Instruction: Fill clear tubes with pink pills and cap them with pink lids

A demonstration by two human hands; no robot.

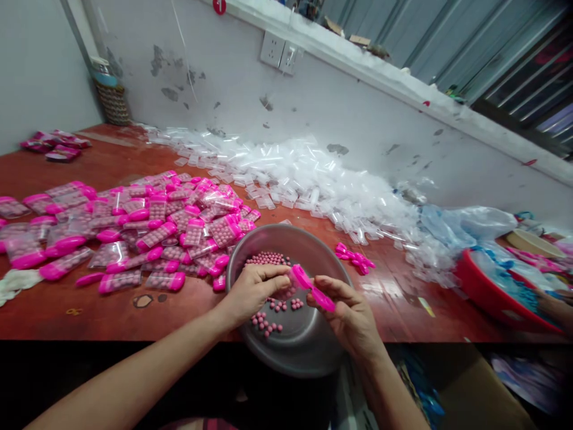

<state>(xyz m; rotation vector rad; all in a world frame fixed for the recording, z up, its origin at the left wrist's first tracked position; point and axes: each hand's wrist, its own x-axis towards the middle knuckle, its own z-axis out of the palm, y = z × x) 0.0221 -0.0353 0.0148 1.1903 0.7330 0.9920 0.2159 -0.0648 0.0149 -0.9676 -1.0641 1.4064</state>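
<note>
Over a grey metal bowl [313, 358], both hands meet at one small item. My left hand [255, 292] pinches a clear plastic case, mostly hidden by the fingers, with pink beads showing in it. A bright pink two-lobed cap [312, 288] is at the case's top end, its flap swung open. My right hand [351, 313] has thumb and fingers closed on the cap's right lobe. Loose pink beads [267, 325] lie in the bowl's left part, with more at the back.
Filled cases with pink caps [156, 233] are heaped on the red table [89, 316] at left. Clear empty cases [290, 167] pile along the wall. Pink caps [355, 258] lie right of the bowl. Another person's hand [555, 307] is by a red basin [487, 295].
</note>
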